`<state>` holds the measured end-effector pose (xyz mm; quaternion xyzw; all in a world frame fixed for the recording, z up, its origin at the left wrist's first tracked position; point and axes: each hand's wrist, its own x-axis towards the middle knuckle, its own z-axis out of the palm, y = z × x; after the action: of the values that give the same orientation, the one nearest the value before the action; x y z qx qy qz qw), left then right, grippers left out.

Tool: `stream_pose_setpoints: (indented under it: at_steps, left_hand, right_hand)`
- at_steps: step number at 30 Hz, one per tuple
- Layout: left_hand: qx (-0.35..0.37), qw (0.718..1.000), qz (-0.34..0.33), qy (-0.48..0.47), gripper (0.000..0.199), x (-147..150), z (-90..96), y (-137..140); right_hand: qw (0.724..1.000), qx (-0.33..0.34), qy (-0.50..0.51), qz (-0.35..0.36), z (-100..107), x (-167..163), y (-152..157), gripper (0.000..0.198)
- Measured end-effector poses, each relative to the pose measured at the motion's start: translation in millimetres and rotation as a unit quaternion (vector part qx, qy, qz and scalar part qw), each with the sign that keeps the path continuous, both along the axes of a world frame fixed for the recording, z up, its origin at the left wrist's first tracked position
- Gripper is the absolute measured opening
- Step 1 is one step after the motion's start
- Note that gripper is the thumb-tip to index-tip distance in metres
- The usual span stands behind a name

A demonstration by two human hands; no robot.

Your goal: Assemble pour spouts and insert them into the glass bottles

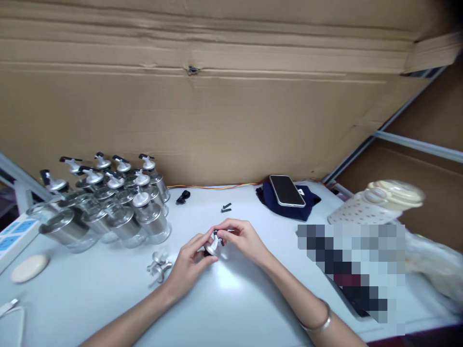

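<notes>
My left hand (190, 264) is closed round a silver pour spout (211, 247) with a dark base, holding it a little above the table. The thumb and fingers of my right hand (244, 240) pinch a small black flap (221, 240) at the spout's upper end. Fingers hide part of both pieces, so how they join cannot be made out. Beside my left wrist lies a small pile of silver spout parts (159, 265). Two thin black flaps (226, 209) rest on the table beyond my hands.
Several glass bottles with steel bands (154, 220) stand at the left, many topped with spouts. Also there are a black coiled item (183, 196), a phone (287, 190) on dark blue cloth (269, 202), a pale cup (365, 207) and a white oval object (30, 268). Cardboard (217, 125) walls the back.
</notes>
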<state>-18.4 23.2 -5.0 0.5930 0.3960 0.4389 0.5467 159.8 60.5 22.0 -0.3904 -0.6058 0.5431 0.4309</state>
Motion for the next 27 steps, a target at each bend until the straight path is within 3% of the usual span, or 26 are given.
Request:
stream_pose_setpoints:
  at_steps: [9,18,20,24,27]
  left_hand:
    - [-0.011,1.0,0.01,-0.025,0.057,0.3,-5.3,0.8]
    - [-0.025,0.999,-0.001,-0.047,0.052,1.1,0.6,-1.9]
    - [-0.04,0.997,0.012,-0.063,0.051,1.4,1.3,-1.3]
    - [-0.052,0.993,0.074,-0.08,0.049,1.5,2.5,-0.4]
    - [-0.047,0.991,0.1,-0.072,0.049,2.0,5.6,-1.9]
  right_hand:
    - [0.999,0.041,0.004,0.002,2.6,-1.1,-4.4,0.02]
    - [1.0,0.011,0.009,0.012,1.1,-0.9,-5.0,0.021]
    - [1.0,0.02,0.007,0.023,0.7,-1.5,-5.8,0.023]
    - [0.999,0.041,-0.009,0.026,1.0,-5.0,-9.0,0.045]
    - [0.999,0.042,-0.02,0.017,1.4,-7.3,-10.9,0.038]
